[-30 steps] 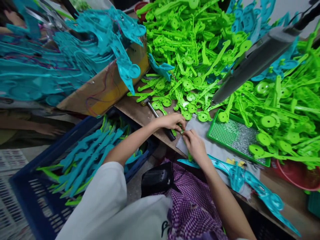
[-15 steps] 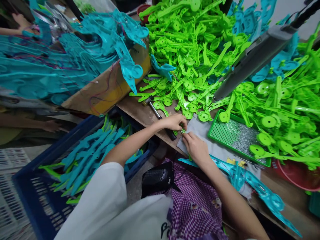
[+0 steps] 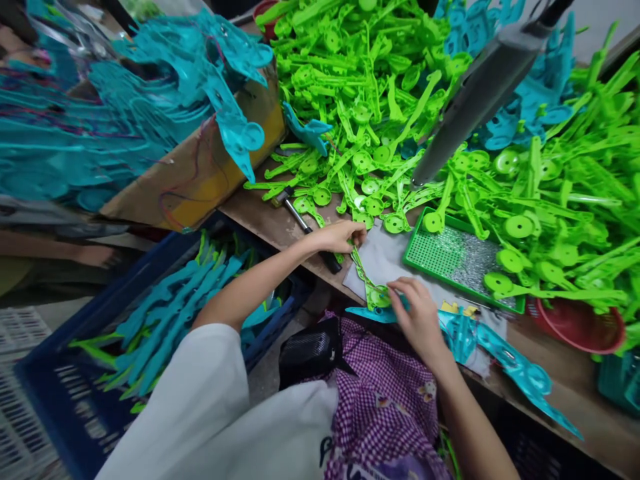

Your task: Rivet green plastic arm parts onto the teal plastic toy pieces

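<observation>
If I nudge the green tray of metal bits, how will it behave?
The green tray would probably slide rather than tip, being low and broad. Its metal bits would likely shift, since they look loosely spread inside.

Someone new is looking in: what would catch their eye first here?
Probably the big heap of bright green plastic parts filling the back of the bench. Next, the turquoise parts spilling over the cardboard box at upper left. The dark grey cylinder slanting in at upper right stands out too.
</observation>
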The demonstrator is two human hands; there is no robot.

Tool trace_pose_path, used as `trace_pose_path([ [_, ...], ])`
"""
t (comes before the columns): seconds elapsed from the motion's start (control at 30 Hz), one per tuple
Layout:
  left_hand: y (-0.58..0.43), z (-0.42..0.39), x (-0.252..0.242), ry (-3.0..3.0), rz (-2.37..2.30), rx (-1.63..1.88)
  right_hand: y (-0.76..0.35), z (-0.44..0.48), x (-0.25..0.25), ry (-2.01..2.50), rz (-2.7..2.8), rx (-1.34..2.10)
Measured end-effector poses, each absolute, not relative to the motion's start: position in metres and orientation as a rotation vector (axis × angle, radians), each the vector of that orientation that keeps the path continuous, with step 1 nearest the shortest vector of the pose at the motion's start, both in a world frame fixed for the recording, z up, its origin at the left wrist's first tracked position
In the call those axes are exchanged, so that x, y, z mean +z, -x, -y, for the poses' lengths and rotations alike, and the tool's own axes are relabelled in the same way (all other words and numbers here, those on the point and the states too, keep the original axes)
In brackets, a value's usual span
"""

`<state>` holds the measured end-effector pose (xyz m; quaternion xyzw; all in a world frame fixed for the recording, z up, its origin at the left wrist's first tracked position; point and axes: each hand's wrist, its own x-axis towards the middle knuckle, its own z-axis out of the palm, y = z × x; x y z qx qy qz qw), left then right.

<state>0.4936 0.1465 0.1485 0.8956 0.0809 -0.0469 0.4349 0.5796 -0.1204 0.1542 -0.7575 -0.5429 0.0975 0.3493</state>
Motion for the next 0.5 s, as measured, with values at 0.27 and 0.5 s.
trace_pose_path([
  [0.27,-0.489,-0.144,0.153,-2.260,-0.242,-0.117,-0.569,0.130,0.143,1.969,1.672,0.079],
  [0.5,-0.486,-0.148,0.146,-2.167,-0.255,-0.094,-0.573,0.176,0.135,2.137,1.509,-0.030],
])
